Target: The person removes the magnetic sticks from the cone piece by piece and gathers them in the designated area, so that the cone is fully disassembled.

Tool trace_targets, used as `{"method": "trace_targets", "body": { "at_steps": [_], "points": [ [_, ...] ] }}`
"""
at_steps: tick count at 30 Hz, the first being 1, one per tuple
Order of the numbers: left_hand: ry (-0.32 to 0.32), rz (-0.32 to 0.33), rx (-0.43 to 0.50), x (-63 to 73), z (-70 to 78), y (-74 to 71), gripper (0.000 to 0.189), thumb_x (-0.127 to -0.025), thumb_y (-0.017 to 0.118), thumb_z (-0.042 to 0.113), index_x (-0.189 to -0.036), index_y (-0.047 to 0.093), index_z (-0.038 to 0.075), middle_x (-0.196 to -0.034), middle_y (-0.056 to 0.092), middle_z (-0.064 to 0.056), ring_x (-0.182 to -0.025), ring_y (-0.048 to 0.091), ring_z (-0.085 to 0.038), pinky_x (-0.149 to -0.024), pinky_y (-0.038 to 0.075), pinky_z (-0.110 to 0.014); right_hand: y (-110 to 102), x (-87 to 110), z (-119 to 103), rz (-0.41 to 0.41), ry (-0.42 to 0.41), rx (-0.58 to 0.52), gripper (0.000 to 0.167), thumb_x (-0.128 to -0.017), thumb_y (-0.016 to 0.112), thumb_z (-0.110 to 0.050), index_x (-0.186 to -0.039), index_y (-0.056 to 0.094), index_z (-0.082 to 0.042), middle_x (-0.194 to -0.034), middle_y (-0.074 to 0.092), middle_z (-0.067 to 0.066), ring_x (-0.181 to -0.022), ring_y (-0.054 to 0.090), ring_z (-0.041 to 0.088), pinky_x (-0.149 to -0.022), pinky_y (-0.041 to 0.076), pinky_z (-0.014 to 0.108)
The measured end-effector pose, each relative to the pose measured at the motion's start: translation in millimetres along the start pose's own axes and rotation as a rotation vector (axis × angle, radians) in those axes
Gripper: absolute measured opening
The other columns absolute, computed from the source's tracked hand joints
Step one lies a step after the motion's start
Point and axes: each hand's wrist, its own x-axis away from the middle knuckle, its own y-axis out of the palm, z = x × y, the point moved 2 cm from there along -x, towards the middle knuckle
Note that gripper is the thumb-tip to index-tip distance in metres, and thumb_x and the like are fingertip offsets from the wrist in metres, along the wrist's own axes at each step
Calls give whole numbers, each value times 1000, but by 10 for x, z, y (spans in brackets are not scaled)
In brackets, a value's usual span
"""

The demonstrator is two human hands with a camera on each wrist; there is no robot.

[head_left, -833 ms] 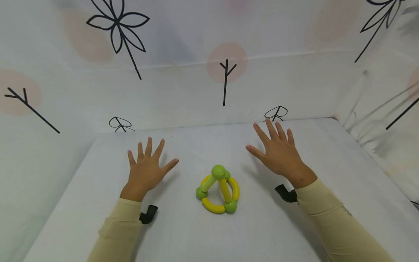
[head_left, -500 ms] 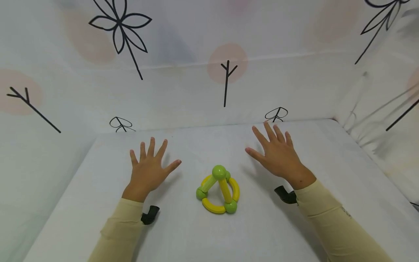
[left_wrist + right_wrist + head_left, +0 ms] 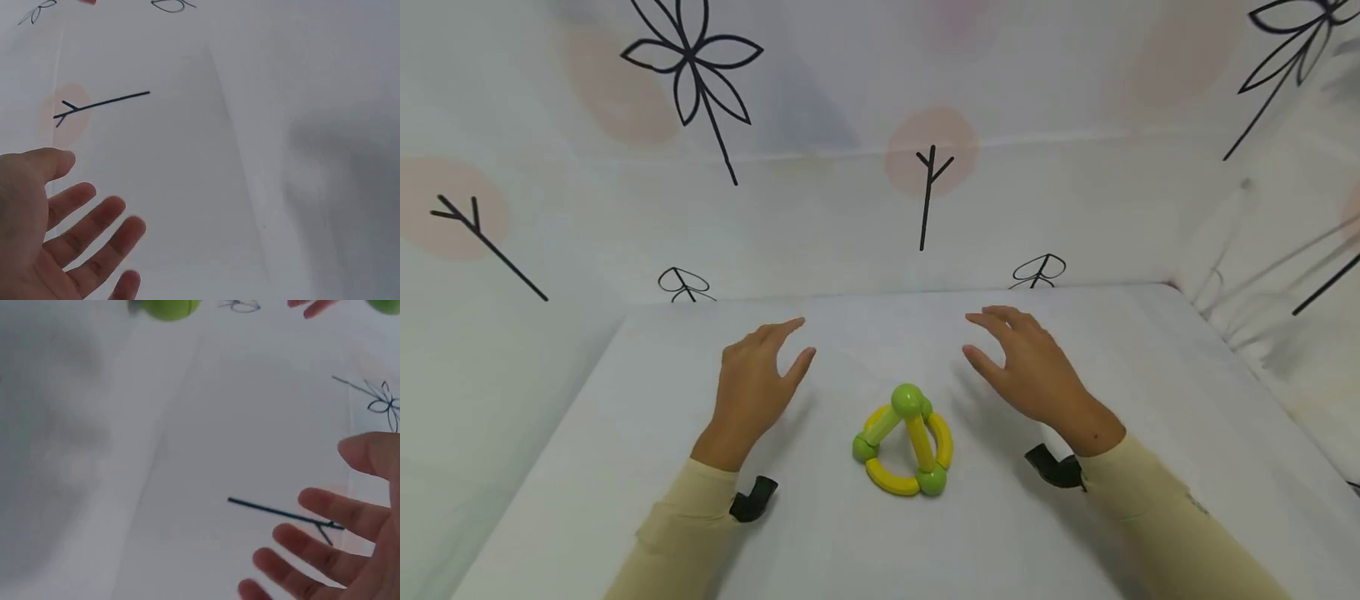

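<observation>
A green and yellow toy (image 3: pixel 921 446) stands on the white table between the two hands, in the head view. Its green balls are joined by straight and curved bars into a small pyramid over a ring. To its left and farther back, the left hand (image 3: pixel 752 387) hovers with relaxed, slightly bent fingers and holds nothing. On the other side the right hand (image 3: pixel 1033 367) is held in a like pose, thumb apart from the fingers, also holding nothing. The right wrist view catches a green ball (image 3: pixel 170 306) of the toy at its top edge.
A white cloth-covered table (image 3: pixel 850 550) lies below the hands. White fabric walls (image 3: pixel 820 217) with black plant drawings and pink spots rise behind it and at both sides. Black curved pieces (image 3: pixel 754 500) stick out from the cuffs of both beige sleeves.
Both hands were spread flat with fingers fanned; now their fingers are drawn together and bent, turned inward. The left hand has shifted slightly right. The toy remains on the table.
</observation>
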Motion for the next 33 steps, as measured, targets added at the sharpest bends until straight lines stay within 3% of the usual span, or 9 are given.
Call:
{"method": "trace_targets", "body": {
  "at_steps": [1,3,6,10,12,15,24,33],
  "points": [
    [25,33,48,5,54,-6,43,-96,67,34,-134,62,15,-121,70,-10,-106,67,-28,-90,51,-49,-4,22,-48,39,-24,-57,46,-101,58,-35,-141,56,-13,-142,52,15,-129,49,36,-102,44,57],
    [69,26,160,22,156,1,34,-96,68,27,-127,67,14,-103,72,-6,-85,67,-20,-74,54,-37,-8,69,-151,102,-81,-163,33,-99,61,-26,-129,64,-12,-120,62,9,-110,58,28,-88,53,47],
    [114,-132,343,57,273,57,33,-97,67,25,-128,66,16,-94,66,-1,-71,57,-12,-59,49,-25,4,133,-282,137,-167,-276,23,-98,64,-19,-119,68,-12,-97,62,0,-88,58,16,-73,54,34],
    [139,-397,517,101,343,176,38,-95,69,30,-132,63,23,-88,59,4,-63,49,-9,-54,44,-22,55,187,-400,106,-243,-377,23,-97,65,-14,-119,68,-13,-89,58,-5,-82,54,7,-69,52,26],
    [146,-481,559,118,354,222,40,-93,72,32,-131,63,26,-85,58,6,-60,47,-8,-53,42,-21,83,199,-440,75,-264,-413,25,-97,65,-14,-122,67,-13,-90,59,-6,-82,54,6,-70,53,24],
    [162,-546,583,132,377,263,43,-89,77,34,-130,64,26,-81,58,8,-59,47,-7,-53,41,-21,117,208,-483,20,-286,-450,30,-98,63,-14,-128,64,-14,-92,61,-6,-82,56,6,-72,53,24],
    [202,-550,599,174,468,334,40,-87,79,33,-123,70,17,-77,60,9,-60,48,-6,-55,44,-20,209,233,-520,-116,-334,-545,35,-103,55,-18,-138,59,-18,-104,65,-7,-80,60,11,-72,52,28],
    [223,-516,620,221,501,401,34,-89,77,30,-119,71,15,-79,61,7,-65,51,-6,-60,47,-21,272,259,-538,-148,-373,-591,35,-98,66,-16,-133,62,-18,-102,64,-8,-77,57,7,-70,52,23]
  ]
}}
